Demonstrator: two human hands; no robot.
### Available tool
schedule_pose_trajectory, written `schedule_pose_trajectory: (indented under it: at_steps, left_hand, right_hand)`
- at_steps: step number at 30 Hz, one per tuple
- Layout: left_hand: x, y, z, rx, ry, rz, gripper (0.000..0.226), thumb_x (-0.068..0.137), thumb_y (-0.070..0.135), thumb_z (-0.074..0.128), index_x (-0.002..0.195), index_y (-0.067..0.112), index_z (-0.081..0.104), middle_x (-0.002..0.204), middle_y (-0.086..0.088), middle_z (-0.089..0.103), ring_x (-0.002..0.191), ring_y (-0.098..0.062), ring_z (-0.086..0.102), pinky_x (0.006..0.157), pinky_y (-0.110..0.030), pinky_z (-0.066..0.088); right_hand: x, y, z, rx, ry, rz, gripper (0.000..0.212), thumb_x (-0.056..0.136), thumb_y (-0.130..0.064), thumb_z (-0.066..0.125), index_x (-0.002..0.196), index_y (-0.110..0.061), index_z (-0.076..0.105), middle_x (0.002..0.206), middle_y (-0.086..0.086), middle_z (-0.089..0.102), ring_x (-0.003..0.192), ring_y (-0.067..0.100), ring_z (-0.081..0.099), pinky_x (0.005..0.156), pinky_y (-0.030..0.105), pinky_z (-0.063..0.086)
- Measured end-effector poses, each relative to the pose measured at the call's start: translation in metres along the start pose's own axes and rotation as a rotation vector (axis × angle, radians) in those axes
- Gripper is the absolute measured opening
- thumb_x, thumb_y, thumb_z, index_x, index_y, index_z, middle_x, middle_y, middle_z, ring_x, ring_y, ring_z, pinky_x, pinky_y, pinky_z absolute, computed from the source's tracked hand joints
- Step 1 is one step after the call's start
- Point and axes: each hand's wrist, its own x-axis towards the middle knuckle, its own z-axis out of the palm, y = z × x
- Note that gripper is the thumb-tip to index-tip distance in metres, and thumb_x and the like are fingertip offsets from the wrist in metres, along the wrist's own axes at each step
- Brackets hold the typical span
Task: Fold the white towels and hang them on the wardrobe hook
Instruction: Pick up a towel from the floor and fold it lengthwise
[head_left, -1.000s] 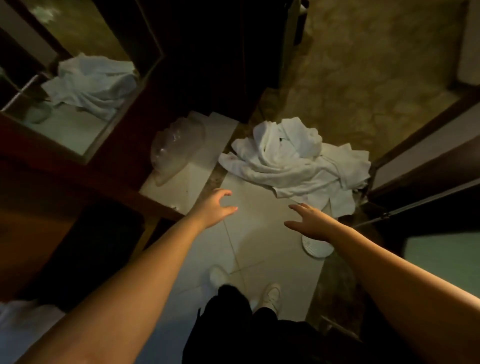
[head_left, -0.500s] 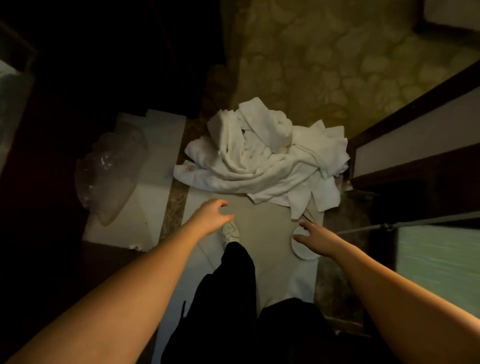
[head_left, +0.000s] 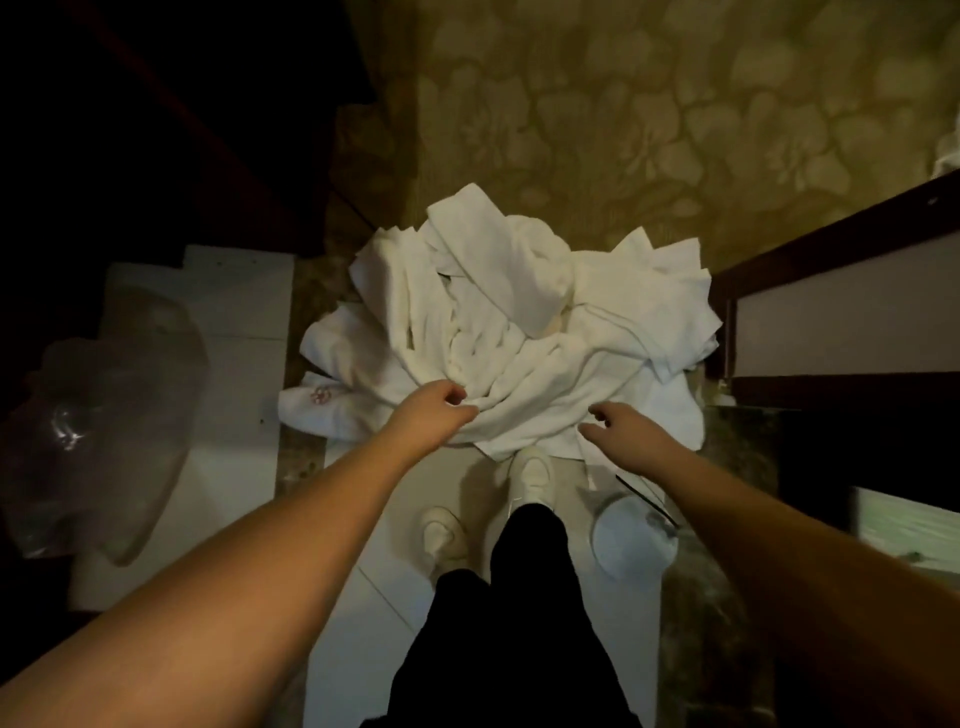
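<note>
A crumpled heap of white towels (head_left: 509, 332) lies on the floor straight ahead, where pale tile meets patterned carpet. My left hand (head_left: 434, 413) hovers over the heap's near left edge, fingers curled and apart, holding nothing that I can see. My right hand (head_left: 623, 431) reaches over the near right edge, fingers spread, empty. One towel at the lower left carries a small red emblem (head_left: 320, 396). No wardrobe hook is in view.
A clear plastic bag (head_left: 104, 441) lies on a white ledge at the left. Dark wooden furniture (head_left: 841, 249) stands at the right. A round white object (head_left: 623, 535) rests on the tile near my right foot (head_left: 532, 473). Patterned carpet (head_left: 675, 104) stretches beyond the heap.
I have stepped closer and the view has tilted down. Both hands have moved forward from the bare tile to the near edge of the towel heap.
</note>
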Motion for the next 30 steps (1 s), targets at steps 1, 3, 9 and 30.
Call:
schedule_pose_trajectory:
  at_steps: [1,3,9,30]
  left_hand:
    - [0.019,0.002,0.006,0.006,-0.006,-0.008,0.035,0.092,0.034,0.066,0.120,0.013,0.063,0.115,-0.003,0.063,0.098,-0.018,0.056,0.081,-0.027,0.040]
    - [0.057,0.004,0.020,-0.001,-0.020,-0.034,0.032,0.093,0.032,0.065,0.117,0.013,0.063,0.108,-0.002,0.061,0.095,-0.018,0.055,0.079,-0.026,0.037]
    - [0.158,0.026,0.053,-0.143,0.012,-0.083,0.024,0.097,0.028,0.055,0.113,0.012,0.064,0.102,-0.004,0.064,0.091,-0.021,0.060,0.067,-0.027,0.045]
    - [0.191,0.024,0.078,-0.948,-0.146,-0.337,0.064,0.089,0.060,0.063,0.126,0.008,0.064,0.111,-0.009,0.070,0.107,-0.028,0.064,0.100,-0.037,0.050]
  right_hand:
    - [0.022,0.000,-0.002,-0.039,-0.007,-0.019,0.058,0.101,-0.039,0.054,0.150,-0.010,0.042,0.154,0.012,0.041,0.139,0.027,0.043,0.110,0.034,0.035]
    - [0.066,0.000,-0.007,-0.102,-0.013,-0.062,0.057,0.099,-0.038,0.056,0.148,-0.011,0.044,0.154,0.013,0.042,0.140,0.029,0.041,0.114,0.036,0.034]
    - [0.180,-0.023,-0.035,-0.080,0.193,-0.195,0.060,0.096,-0.031,0.061,0.148,-0.007,0.043,0.154,0.016,0.041,0.141,0.034,0.037,0.115,0.039,0.030]
    - [0.144,-0.060,-0.010,0.309,-0.171,-0.135,0.052,0.094,-0.020,0.057,0.145,-0.029,0.050,0.136,-0.005,0.057,0.117,0.018,0.056,0.103,0.024,0.043]
